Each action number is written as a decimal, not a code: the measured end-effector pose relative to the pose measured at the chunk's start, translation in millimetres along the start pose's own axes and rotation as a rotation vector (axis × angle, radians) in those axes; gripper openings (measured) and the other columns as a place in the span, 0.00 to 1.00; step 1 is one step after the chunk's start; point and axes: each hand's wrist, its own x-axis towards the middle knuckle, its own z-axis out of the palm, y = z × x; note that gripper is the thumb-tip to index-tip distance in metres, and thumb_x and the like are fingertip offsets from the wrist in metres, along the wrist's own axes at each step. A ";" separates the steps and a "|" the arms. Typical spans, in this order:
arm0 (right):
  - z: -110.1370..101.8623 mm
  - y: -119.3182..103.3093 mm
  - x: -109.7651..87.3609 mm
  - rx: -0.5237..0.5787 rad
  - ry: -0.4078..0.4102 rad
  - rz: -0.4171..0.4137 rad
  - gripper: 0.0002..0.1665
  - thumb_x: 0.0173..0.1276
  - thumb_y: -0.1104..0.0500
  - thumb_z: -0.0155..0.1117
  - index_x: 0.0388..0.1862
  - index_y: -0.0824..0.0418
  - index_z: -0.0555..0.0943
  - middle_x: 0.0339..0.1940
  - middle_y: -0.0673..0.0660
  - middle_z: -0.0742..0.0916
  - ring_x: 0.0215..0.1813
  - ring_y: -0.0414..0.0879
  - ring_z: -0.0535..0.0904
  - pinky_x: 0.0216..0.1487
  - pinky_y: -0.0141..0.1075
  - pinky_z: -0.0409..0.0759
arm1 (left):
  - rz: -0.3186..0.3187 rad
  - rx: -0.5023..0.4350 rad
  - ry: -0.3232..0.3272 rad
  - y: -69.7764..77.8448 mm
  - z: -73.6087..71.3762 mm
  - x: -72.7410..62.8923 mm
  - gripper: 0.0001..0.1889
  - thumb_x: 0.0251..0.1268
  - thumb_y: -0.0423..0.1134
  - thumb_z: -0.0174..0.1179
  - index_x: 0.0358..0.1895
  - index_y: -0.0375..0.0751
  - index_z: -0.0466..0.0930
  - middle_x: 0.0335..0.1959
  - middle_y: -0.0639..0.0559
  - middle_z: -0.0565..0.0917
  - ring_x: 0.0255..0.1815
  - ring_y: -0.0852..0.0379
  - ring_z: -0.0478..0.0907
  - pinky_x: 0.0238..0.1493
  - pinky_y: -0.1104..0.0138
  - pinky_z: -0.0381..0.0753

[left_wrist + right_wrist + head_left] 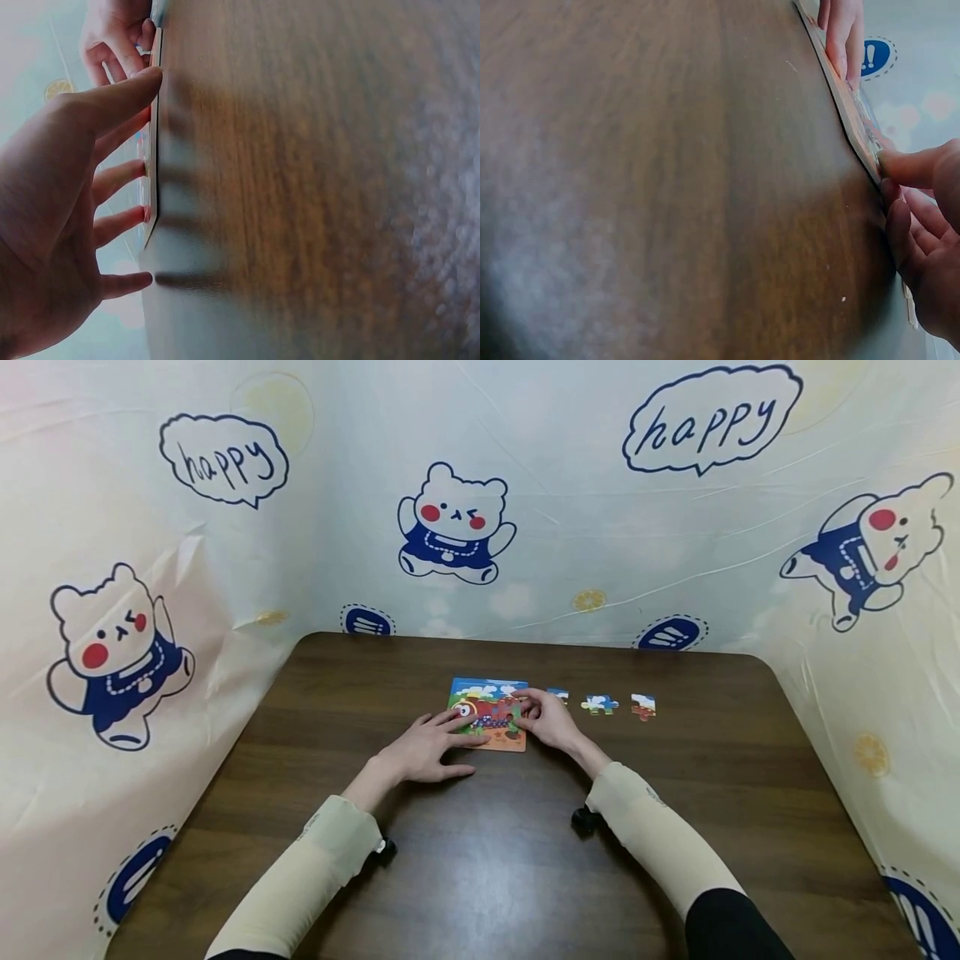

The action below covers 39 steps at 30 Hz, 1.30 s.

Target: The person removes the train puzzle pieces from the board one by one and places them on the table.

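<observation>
A jigsaw puzzle board (510,744) with a blue sky, a red animal and orange ground lies flat on the table. My left hand (427,752) spreads its straight fingers over the board's left part; in the left wrist view several fingertips (139,215) rest on its surface. At the right edge my right hand (553,720) pinches a puzzle piece (517,710) between thumb and index finger, low against the picture. Its thumb (909,166) touches the board's edge area in the right wrist view, the other fingers curling beside it. The piece is mostly hidden.
Loose puzzle pieces lie in a row right of the board: one (558,693) partly behind the right hand, a blue and white one (600,704), and a red and blue one (642,707). A printed cloth (555,552) hangs around the brown table (480,852).
</observation>
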 end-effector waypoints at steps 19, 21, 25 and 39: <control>-4.6 2.3 -8.7 0.121 0.024 0.048 0.29 0.75 0.67 0.74 0.74 0.65 0.82 0.49 0.66 0.92 0.33 0.41 0.82 0.26 0.34 0.81 | -0.018 -0.017 -0.016 1.2 1.3 -0.3 0.32 0.82 0.65 0.58 0.84 0.71 0.69 0.93 0.53 0.55 0.95 0.39 0.48 0.86 0.27 0.53; -6.4 2.7 -10.8 0.148 0.025 0.061 0.29 0.75 0.67 0.74 0.74 0.65 0.82 0.49 0.66 0.92 0.33 0.43 0.82 0.24 0.35 0.81 | -0.021 -0.016 -0.018 1.0 1.5 -0.1 0.32 0.82 0.65 0.58 0.84 0.71 0.69 0.93 0.53 0.55 0.95 0.39 0.48 0.86 0.27 0.53; -13.1 4.5 -17.0 0.188 0.024 0.064 0.30 0.75 0.67 0.74 0.74 0.66 0.81 0.50 0.68 0.92 0.33 0.48 0.83 0.23 0.36 0.81 | -0.022 -0.013 -0.016 0.7 2.1 0.4 0.32 0.82 0.65 0.58 0.84 0.71 0.69 0.93 0.54 0.55 0.94 0.39 0.49 0.86 0.27 0.53; -56.1 34.2 -54.0 0.255 0.051 0.103 0.30 0.76 0.68 0.73 0.75 0.68 0.80 0.50 0.70 0.92 0.29 0.42 0.83 0.22 0.36 0.82 | -0.011 -0.034 0.001 -0.2 2.8 -1.2 0.32 0.81 0.63 0.60 0.84 0.69 0.70 0.93 0.52 0.56 0.94 0.39 0.49 0.87 0.28 0.51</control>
